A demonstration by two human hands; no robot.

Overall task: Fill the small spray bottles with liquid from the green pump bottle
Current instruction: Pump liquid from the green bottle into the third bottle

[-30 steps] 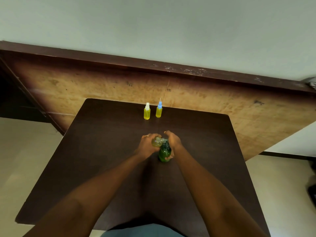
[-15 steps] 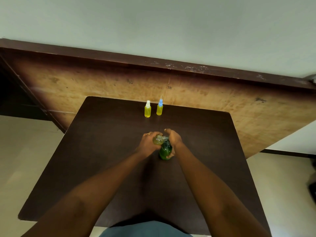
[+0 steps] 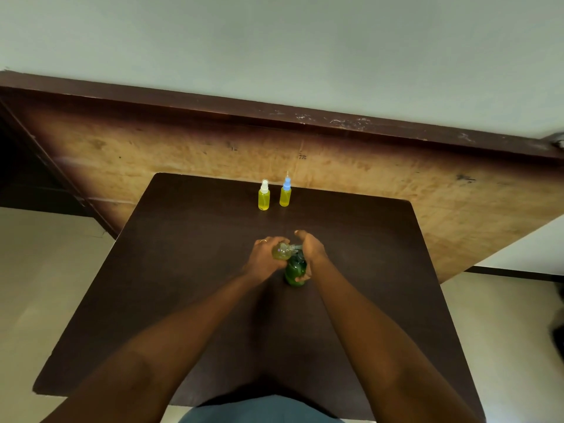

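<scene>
The green pump bottle (image 3: 294, 270) stands at the middle of the dark table (image 3: 183, 270). My right hand (image 3: 311, 250) grips its upper part, over the pump head. My left hand (image 3: 264, 256) holds a small open bottle (image 3: 281, 251) tilted with its mouth against the pump nozzle; yellowish liquid shows inside it. Two small yellow-filled spray bottles stand at the table's far edge: one with a white cap (image 3: 264, 196) and one with a blue cap (image 3: 285, 193).
A large worn wooden board (image 3: 396, 184) leans behind the table's far edge, below a pale wall. Light floor lies to both sides of the table. The two capped bottles stand close together, about a hand's length beyond my hands.
Both hands and both bottles stay in the same place. Only the camera view has shifted slightly.
</scene>
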